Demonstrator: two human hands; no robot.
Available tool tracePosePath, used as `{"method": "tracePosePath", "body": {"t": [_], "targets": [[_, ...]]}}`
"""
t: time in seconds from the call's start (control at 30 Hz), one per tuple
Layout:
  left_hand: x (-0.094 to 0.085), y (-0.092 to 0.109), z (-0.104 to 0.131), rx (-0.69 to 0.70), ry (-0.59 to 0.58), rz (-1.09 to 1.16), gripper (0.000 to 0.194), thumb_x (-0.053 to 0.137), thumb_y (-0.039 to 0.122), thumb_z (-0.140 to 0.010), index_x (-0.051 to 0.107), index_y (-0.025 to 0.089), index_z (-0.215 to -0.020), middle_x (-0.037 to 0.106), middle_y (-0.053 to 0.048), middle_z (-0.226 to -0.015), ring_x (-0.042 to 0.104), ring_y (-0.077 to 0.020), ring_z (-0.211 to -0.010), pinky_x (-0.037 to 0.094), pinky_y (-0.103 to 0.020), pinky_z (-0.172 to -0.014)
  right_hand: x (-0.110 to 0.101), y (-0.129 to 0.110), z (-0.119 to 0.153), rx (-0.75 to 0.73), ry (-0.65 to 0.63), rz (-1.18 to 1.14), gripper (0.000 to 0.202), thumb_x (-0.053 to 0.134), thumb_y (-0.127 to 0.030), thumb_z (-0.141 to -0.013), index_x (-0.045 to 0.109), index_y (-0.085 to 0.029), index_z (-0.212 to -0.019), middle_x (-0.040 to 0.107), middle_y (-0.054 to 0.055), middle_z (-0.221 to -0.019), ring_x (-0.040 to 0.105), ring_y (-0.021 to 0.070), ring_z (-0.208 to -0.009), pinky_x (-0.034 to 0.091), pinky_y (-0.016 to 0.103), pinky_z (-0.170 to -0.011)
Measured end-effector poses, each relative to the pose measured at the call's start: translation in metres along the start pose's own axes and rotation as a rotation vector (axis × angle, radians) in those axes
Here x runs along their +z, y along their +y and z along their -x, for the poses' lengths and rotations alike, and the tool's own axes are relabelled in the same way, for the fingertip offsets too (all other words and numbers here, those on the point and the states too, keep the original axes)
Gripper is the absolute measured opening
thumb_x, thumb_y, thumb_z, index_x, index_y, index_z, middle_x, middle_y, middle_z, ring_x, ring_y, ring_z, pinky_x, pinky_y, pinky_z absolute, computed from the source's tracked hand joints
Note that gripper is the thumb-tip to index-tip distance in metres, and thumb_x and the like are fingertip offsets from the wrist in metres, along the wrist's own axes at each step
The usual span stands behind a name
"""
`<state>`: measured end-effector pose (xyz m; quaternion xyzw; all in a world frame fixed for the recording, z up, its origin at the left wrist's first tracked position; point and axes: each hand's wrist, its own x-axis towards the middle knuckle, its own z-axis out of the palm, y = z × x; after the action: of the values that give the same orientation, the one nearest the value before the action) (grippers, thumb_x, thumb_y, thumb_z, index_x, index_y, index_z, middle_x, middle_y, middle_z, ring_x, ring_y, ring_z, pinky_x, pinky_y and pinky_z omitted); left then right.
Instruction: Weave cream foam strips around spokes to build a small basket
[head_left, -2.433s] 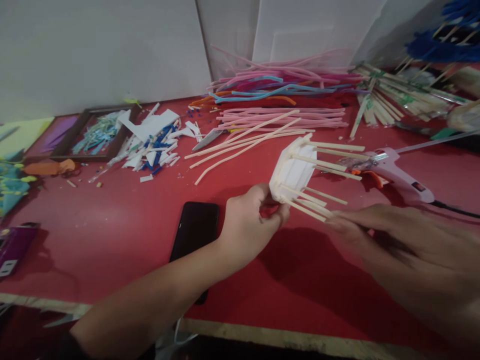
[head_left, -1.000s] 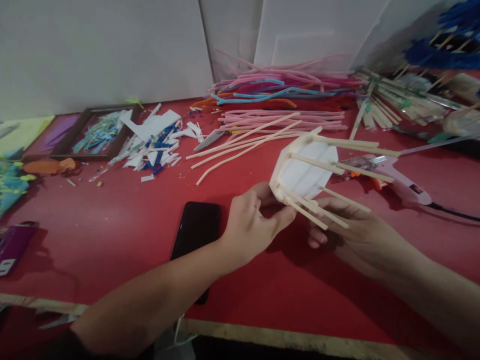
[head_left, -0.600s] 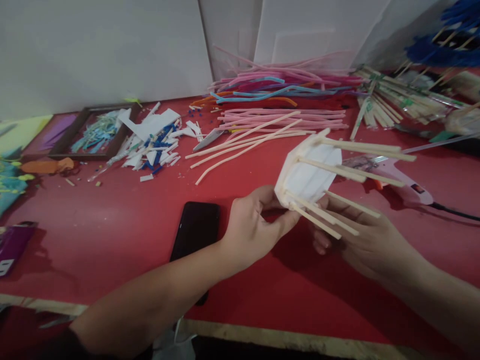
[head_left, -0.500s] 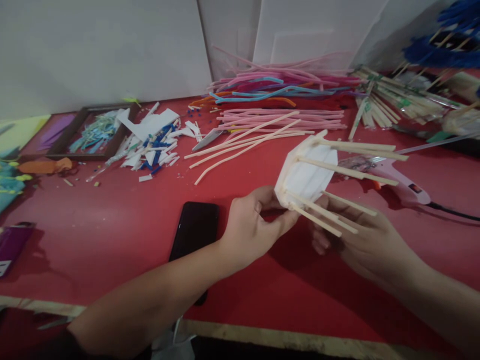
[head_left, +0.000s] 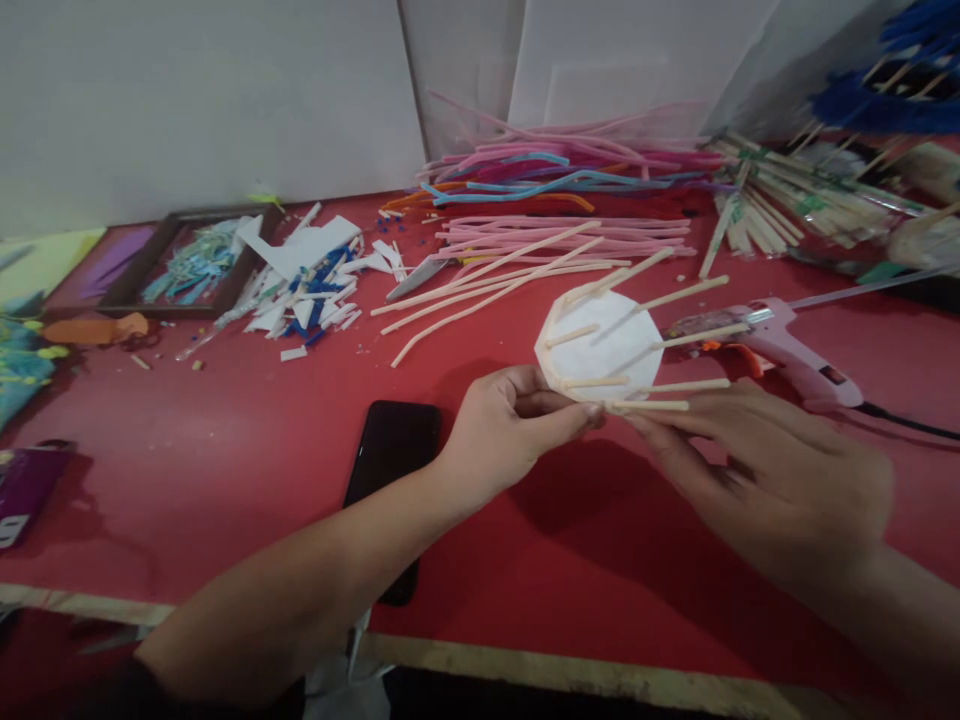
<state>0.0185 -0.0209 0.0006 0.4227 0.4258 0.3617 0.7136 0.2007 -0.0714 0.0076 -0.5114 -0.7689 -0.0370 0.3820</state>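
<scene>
My left hand [head_left: 517, 420] pinches the near left edge of a white octagonal piece [head_left: 611, 340], thumb along the rim and fingers curled under it. Cream-coloured wooden sticks stand out from its rim, and the piece is held tilted above the table. At the near right edge, my right hand [head_left: 765, 460] is closed with its fingertips at the lowest wooden stick [head_left: 651, 405]; its lower fingers are partly hidden. Just behind the right hand lies a pink glue gun [head_left: 814, 360].
A black phone [head_left: 394, 450] rests on the red table [head_left: 247, 480]. White and blue scraps [head_left: 315, 280] lie near a brown frame [head_left: 244, 270]. Pink pipe cleaners [head_left: 562, 238], loose cream strips [head_left: 487, 285] and bundled sticks [head_left: 765, 200] line the back. A purple box [head_left: 34, 490] sits left.
The white piece has been turned, so its flat face shows more and its sticks point differently. My right hand has moved from behind the piece to its near right edge.
</scene>
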Motion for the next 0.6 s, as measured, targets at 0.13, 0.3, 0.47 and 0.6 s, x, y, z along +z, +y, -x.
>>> {"method": "tracePosePath", "body": {"t": [0.13,0.3,0.47,0.6], "targets": [[0.0,0.001,-0.003,-0.076,-0.033,0.139,0.045,0.096,0.031,-0.052,0.074,0.012,-0.085,0.08,-0.009,-0.08,0.076,-0.0173,-0.074,0.062,-0.031,-0.08,0.003,0.001,0.0,0.027,-0.048,-0.098,0.014,0.06,-0.02,-0.095,0.071,-0.029,-0.096,0.078,0.0,-0.082,0.074,0.0178,-0.071,0.058,0.029,-0.061],[0.002,0.001,-0.003,-0.159,-0.026,0.278,0.041,0.097,0.025,-0.051,0.075,0.013,-0.084,0.08,-0.007,-0.079,0.076,-0.0157,-0.072,0.062,-0.03,-0.078,0.004,0.003,0.0,-0.004,-0.019,-0.041,0.017,0.06,-0.017,-0.094,0.072,-0.03,-0.098,0.077,-0.001,-0.079,0.071,0.0155,-0.066,0.054,0.027,-0.056],[0.002,0.003,-0.003,-0.253,-0.022,0.329,0.027,0.093,0.015,-0.055,0.076,0.012,-0.077,0.078,-0.004,-0.073,0.073,-0.0122,-0.067,0.061,-0.026,-0.074,0.003,0.005,0.0,-0.204,0.014,0.055,0.023,0.059,-0.009,-0.091,0.074,-0.026,-0.099,0.077,0.001,-0.078,0.072,0.0141,-0.066,0.052,0.023,-0.056],[0.001,0.003,-0.003,-0.266,-0.017,0.312,0.029,0.094,0.014,-0.051,0.076,0.012,-0.073,0.076,-0.003,-0.071,0.073,-0.012,-0.065,0.06,-0.025,-0.071,0.0,0.01,-0.004,-0.332,-0.016,0.133,0.023,0.057,-0.009,-0.093,0.073,-0.024,-0.099,0.076,0.001,-0.074,0.07,0.0148,-0.062,0.053,0.025,-0.059]]}}
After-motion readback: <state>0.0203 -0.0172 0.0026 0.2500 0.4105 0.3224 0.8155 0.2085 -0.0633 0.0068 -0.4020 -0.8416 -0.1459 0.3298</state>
